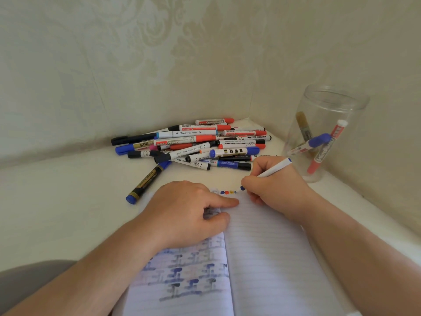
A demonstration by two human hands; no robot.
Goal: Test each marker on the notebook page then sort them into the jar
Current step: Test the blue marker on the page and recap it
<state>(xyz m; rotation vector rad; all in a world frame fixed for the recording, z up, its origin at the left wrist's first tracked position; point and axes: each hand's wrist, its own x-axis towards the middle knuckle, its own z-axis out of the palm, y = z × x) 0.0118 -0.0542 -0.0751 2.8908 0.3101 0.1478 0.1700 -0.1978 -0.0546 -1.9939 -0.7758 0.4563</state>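
Gripping a slim white marker [274, 168] with a blue tip, the right hand [276, 187] presses its nib to the top edge of the right page of an open lined notebook [262, 258], just beside a short row of small colored test dots [227, 192]. The left hand [189, 212] lies on the notebook near its center fold, forefinger stretched out flat on the paper and pointing toward the dots, the other fingers curled under; it holds nothing. The notebook's left page shows faded blue and black marks. Beyond the notebook's top edge, a loose pile of markers [200, 144] with red, blue and black caps lies on the pale surface [68, 201]. One black and gold marker with a blue cap [148, 182] lies apart, beside the notebook's upper left corner. Up and to the right of the notebook stands a clear jar [325, 131] with a few markers leaning inside it.
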